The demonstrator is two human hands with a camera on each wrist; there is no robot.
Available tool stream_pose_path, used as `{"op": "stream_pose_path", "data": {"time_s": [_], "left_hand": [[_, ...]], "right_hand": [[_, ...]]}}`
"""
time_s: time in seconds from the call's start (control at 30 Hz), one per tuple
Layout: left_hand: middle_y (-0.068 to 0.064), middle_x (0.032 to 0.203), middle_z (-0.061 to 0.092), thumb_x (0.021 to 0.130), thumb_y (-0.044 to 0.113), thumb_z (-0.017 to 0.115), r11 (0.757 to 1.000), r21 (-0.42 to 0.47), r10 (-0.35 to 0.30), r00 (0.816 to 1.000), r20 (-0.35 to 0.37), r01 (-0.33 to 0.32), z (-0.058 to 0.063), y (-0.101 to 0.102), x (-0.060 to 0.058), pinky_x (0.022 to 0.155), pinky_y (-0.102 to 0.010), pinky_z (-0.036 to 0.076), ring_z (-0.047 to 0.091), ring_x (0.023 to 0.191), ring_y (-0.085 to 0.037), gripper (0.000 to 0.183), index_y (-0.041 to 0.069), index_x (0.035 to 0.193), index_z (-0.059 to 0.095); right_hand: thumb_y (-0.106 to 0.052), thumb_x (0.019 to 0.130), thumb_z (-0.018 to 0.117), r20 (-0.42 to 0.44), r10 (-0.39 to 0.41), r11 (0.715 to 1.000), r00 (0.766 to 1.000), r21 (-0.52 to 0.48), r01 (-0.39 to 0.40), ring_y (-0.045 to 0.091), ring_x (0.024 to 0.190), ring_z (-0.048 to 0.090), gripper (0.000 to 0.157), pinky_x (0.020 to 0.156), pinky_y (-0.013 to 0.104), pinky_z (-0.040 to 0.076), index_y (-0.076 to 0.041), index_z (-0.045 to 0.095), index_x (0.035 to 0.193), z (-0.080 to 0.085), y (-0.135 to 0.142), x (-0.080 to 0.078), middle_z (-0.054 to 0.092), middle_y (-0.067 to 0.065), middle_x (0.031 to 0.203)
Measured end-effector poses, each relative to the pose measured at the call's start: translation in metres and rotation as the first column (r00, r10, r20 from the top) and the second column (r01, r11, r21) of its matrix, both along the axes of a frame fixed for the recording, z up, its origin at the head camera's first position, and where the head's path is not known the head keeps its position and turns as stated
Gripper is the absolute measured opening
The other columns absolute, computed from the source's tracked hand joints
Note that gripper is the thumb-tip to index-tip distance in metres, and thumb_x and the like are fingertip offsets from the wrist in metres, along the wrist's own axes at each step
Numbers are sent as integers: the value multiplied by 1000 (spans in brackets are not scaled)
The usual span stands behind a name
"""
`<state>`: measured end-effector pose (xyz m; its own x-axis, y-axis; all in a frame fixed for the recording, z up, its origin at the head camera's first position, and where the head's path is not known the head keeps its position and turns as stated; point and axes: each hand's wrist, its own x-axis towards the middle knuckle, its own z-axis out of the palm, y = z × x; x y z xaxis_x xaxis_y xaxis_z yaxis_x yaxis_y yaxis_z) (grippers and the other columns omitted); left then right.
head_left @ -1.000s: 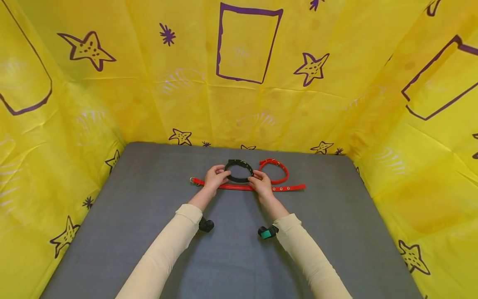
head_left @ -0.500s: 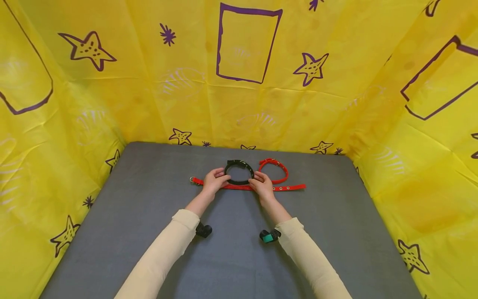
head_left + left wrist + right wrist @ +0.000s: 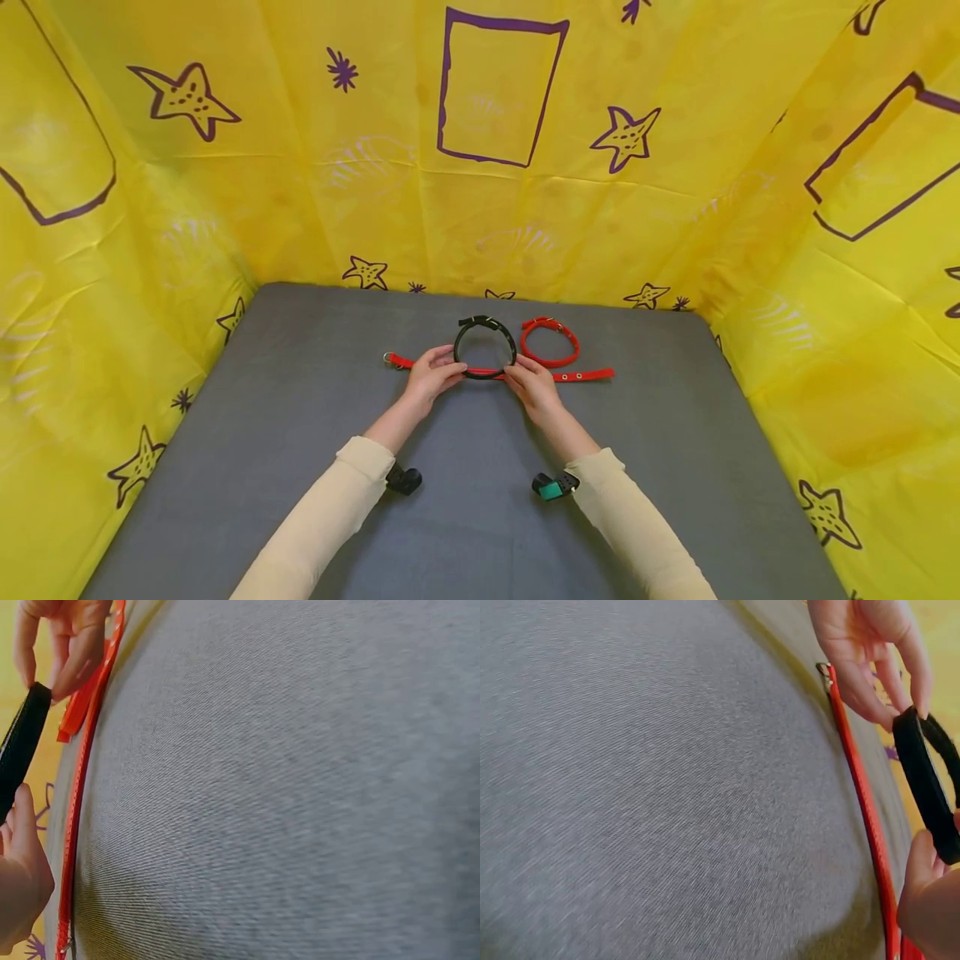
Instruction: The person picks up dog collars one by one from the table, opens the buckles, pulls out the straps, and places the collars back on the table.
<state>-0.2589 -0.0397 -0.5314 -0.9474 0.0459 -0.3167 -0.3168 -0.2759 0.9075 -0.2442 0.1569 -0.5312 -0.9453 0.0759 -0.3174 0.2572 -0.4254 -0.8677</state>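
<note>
A black collar [image 3: 487, 322], fastened into a ring, is held up on edge between both hands above the table. My left hand [image 3: 431, 379] pinches its left side between thumb and fingers. On the opposite side, my right hand [image 3: 536, 387] pinches the collar the same way. Beneath lies a red collar [image 3: 592, 375] stretched out straight, its metal ring at the left end and eyelets toward the right. Part of it is hidden behind the hands and the black collar. Another red collar [image 3: 551, 363], closed into a loop, lies just right of the black one. In the right wrist view the black band [image 3: 926, 787] shows clear of the table.
A grey cloth-covered table [image 3: 465, 517] spreads toward me and to both sides. Yellow fabric [image 3: 300, 200] with purple drawings encloses it at the back, left and right. Black wrist devices [image 3: 405, 480] hang beneath the sleeves.
Both hands have drawn slightly toward me, keeping their grip on the black collar. It now stands more upright and covers part of the straight red collar. The red collars stay put.
</note>
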Motion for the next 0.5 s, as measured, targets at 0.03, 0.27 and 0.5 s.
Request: {"op": "stream_pose_path", "data": {"time_s": [0.03,0.27,0.5], "left_hand": [[-14,102,58,83,-7,72,1000,-2,-9,1000,-5,9,0,-1,2,79,-32,56,65,77,-15,55,1,134,52],[-14,104,58,83,-11,69,998,24,-56,998,-27,57,-4,-6,15,79,-28,55,63,79,-13,57,-1,135,49],[-15,108,59,83,-8,70,996,12,-89,996,0,89,-6,-8,27,79,-26,54,63,83,-13,52,-2,131,51]], "right_hand": [[14,89,55,0,12,1000,1000,-5,-12,11,84,64,49,87,27,52,16,41,136,0,1,2,52,28,124],[16,89,55,-5,115,993,993,10,-115,9,82,64,46,84,27,53,16,43,134,0,8,15,63,9,99],[16,88,57,-4,157,987,988,29,-156,11,81,63,34,81,26,54,9,48,120,2,11,28,62,11,99]]}}
